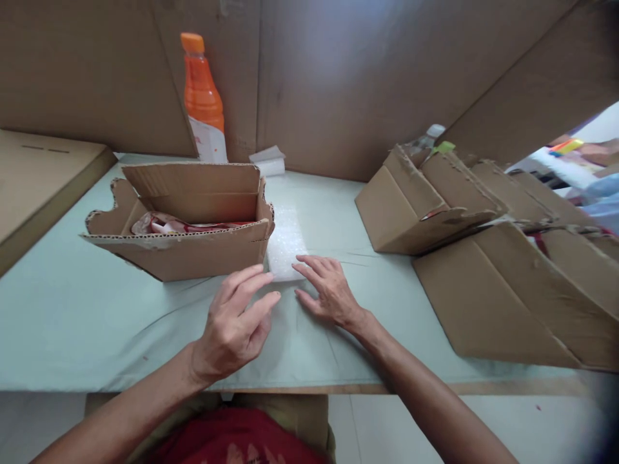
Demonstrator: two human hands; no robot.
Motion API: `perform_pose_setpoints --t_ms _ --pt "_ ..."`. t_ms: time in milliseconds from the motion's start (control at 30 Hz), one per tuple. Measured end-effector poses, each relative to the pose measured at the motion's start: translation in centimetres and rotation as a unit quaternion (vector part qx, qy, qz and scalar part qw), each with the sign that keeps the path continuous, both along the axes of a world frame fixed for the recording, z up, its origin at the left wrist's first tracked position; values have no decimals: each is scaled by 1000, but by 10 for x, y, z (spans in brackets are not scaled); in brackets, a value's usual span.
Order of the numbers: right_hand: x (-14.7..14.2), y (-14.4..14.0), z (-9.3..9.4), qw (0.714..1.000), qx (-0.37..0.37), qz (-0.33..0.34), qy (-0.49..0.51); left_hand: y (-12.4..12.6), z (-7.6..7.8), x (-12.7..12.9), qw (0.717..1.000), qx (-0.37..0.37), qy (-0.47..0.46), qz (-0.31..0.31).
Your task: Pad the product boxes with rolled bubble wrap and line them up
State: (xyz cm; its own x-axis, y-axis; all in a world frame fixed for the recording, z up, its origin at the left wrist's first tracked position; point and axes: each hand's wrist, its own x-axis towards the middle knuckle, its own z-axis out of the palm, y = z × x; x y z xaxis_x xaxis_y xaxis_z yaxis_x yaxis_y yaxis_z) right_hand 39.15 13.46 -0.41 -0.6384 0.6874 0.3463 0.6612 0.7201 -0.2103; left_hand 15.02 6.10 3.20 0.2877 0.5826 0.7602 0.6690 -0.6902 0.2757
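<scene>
A flat piece of bubble wrap (286,241) lies on the table beside the right end of an open cardboard box (213,258). My right hand (331,290) rests at its near right corner, fingers apart and fingertips at the edge. Just in front of the box's near right corner, my left hand (236,322) is raised with its fingers apart and nothing seen in them. Inside the box is a clear plastic packet (159,222) with red and white parts, mostly hidden by the front wall.
An orange bottle (203,96) stands behind the box, with a small white roll (269,161) near it. Several cardboard boxes (503,290) stand on the right, a clear bottle (430,136) in one. A large flat carton (43,187) lies left. Cardboard panels (329,84) wall the back.
</scene>
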Motion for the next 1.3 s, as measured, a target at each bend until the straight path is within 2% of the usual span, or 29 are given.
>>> perform_pose_setpoints --t_ms 133,233,333,467,633,733,800,867,933,967,1100,1200,1300 --pt "-4 10 -4 997 17 -1 -70 2 26 -16 987 98 29 122" --pt "-10 19 -7 996 20 7 -91 16 40 -33 977 91 64 182" --pt "-16 27 -8 993 37 19 -115 31 43 -48 973 75 92 199" --pt "-21 37 -10 988 55 10 -147 38 41 -57 969 92 83 215" --pt "-19 46 -5 992 22 -6 -122 33 44 -62 970 96 78 211" --pt "-14 45 0 996 -8 -33 -78 19 44 -58 971 118 64 197" --pt "-11 41 5 997 -25 -38 -67 3 39 -48 977 130 43 164" --pt "-9 34 12 996 -40 -30 -68 -15 28 -32 989 118 33 87" --pt "-7 23 20 996 -55 -14 -73 -28 13 -14 997 67 34 2" --pt "-6 16 24 995 -63 -6 -75 -32 4 -6 999 27 33 -20" --pt "-2 -12 40 990 -100 15 -95 -25 -29 13 991 -128 22 -8" --pt "-1 -27 46 984 -147 29 -98 -17 -45 17 986 -166 18 -28" --pt "1 -33 46 974 -209 25 -85 -15 -52 23 981 -185 -6 -57"
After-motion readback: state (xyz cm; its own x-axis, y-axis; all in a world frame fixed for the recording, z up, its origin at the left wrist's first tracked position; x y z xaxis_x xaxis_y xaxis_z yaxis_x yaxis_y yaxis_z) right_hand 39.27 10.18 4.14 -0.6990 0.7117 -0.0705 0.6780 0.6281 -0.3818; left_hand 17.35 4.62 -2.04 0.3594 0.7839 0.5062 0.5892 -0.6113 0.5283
